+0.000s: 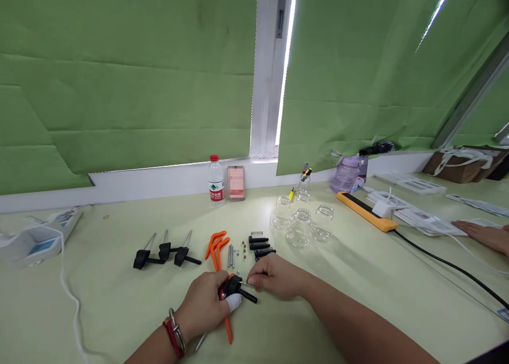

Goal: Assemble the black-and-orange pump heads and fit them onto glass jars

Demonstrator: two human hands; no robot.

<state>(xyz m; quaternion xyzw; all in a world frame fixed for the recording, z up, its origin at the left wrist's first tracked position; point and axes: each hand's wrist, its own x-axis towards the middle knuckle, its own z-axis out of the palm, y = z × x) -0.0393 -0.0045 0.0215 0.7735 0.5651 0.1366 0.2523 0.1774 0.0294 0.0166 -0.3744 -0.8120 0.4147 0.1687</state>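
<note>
My left hand (207,303) is closed around a black plastic fitting (235,285) with a side stem, a metal tube and an orange lever (227,329). White wrapping covers its thumb. My right hand (274,275) pinches a thin metal pin (247,284) whose end meets the fitting; whether it is inside a hole I cannot tell. Just beyond my hands lie loose orange levers (217,243), several metal pins (231,256), small brass-coloured pieces (244,250), and black parts with springs (259,243). Similar black fittings with metal tubes (182,255) rest to the left.
Several glass jars (299,231) stand beyond my right hand, one holding screwdrivers (306,173). A water bottle (216,184) and a pink box (236,184) stand by the wall. An orange power strip (368,211) with a black cable lies right, near another person's hand (483,234).
</note>
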